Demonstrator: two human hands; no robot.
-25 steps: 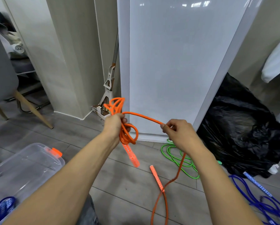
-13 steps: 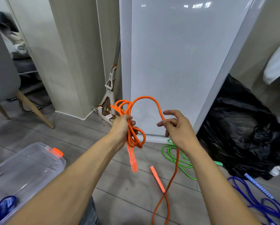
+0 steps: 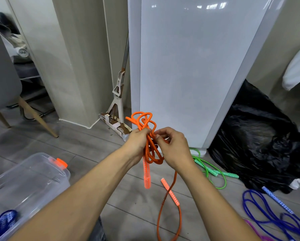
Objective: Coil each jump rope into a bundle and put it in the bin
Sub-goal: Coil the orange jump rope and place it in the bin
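- The left hand's [image 3: 137, 142] fingers [image 3: 144, 131] are curled round the gathered loops of the orange jump rope [image 3: 147, 152]. The bundle is held in the air above the floor, with loops sticking out above and below the fist. If that grip loosens, the loops will likely spring apart.
- The right hand [image 3: 174, 149] pinches a strand against the bundle, its fingertips [image 3: 160, 136] just beside the left fist. A new turn laid outside the left fingers would not be caught.
- One orange handle [image 3: 146, 176] hangs free below the fist. It could swing and drag loops out.
- The uncoiled tail [image 3: 163, 214] runs down to the floor, where the other handle [image 3: 170, 192] lies across it. Pulling up the slack could snag it there.
- The green rope [image 3: 213, 169] lies near, so it could tangle with the tail.
- The clear bin [image 3: 32, 180] stands to the left, well apart from the bundle, with a blue rope [image 3: 3, 221] in it. A loose bundle may unravel on the way over.
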